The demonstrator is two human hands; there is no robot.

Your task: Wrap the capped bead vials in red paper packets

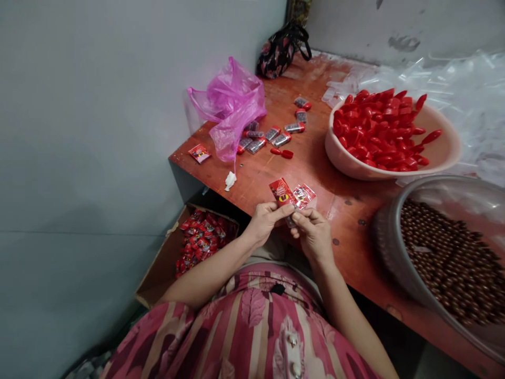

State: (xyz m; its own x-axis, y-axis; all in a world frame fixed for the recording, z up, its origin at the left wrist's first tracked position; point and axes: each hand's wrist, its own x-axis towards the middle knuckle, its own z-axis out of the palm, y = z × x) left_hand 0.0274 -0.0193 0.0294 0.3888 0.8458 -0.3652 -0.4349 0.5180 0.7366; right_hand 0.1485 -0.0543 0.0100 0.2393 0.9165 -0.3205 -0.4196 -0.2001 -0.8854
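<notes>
At bench (pixel 311 163) edge: left hand (pixel 263 223) grip pinching red wrapper (pixel 280 190), glossy, yellow-patched; right hand (pixel 316 231) grip pinching clear box (pixel 291 221), mostly hidden.

On the reddish desk (pixel 311 166), a bare lane leads from the left hand (pixel 265 223) and right hand (pixel 315 231) toward the far corner, roomy at first, then narrowing between scattered small filled boxes (pixel 272 133) on its left and a pink bowl (pixel 355 163) heaped with red plastic pieces (pixel 382 126) on its right. A crumpled purple bag (pixel 240 95) and the wall (pixel 98 131) block the left side; rightward, a grey tub (pixel 395 252) crowds close to the bowl, with clear plastic pieces (pixel 477 100) massed behind.
</notes>
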